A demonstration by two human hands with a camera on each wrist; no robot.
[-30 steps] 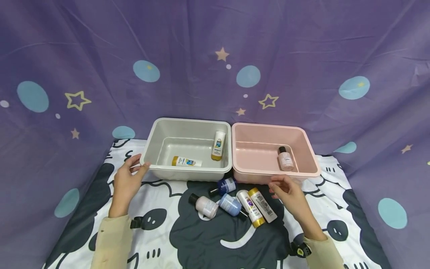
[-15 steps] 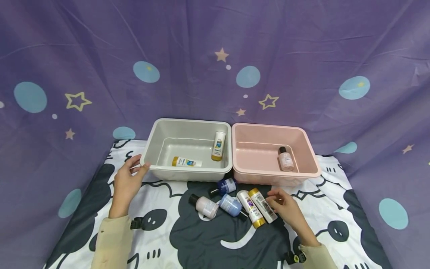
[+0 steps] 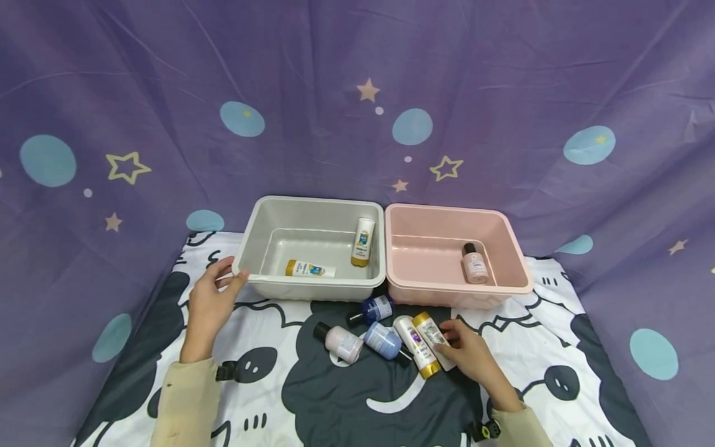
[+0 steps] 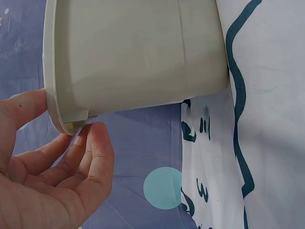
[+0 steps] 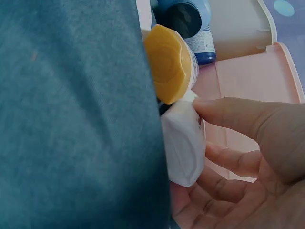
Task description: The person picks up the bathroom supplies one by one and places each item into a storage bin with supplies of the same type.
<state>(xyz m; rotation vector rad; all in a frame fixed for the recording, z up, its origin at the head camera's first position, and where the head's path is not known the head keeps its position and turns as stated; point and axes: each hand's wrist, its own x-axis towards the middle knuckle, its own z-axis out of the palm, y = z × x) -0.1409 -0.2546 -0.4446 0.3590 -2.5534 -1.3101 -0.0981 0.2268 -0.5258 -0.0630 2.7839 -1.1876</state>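
My left hand [image 3: 234, 276] grips the near left corner of the grey bin [image 3: 313, 287], thumb over the rim and fingers under it; the left wrist view shows the same left hand [image 4: 71, 117] on the grey bin [image 4: 138, 57]. My right hand [image 3: 447, 341] pinches the near end of a white tube with a gold cap [image 3: 430, 330] lying on the cloth. In the right wrist view my right hand [image 5: 202, 129] has its thumb on top of the white tube [image 5: 183, 143] and fingers below. Beside it lies a purple-labelled tube [image 3: 416, 344] with its gold cap [image 5: 169, 62].
A light blue bottle [image 3: 382, 340], a dark blue bottle [image 3: 374, 308] and a pale pink bottle [image 3: 342, 342] lie on the patterned cloth. The grey bin holds two tubes [image 3: 310, 269]. The pink bin [image 3: 447, 292] holds a pink bottle [image 3: 475, 264]. Purple fabric hangs behind.
My right hand has come down from the pink bin's front rim toward me and closed on the white tube's near end. The left hand has stayed on the grey bin.
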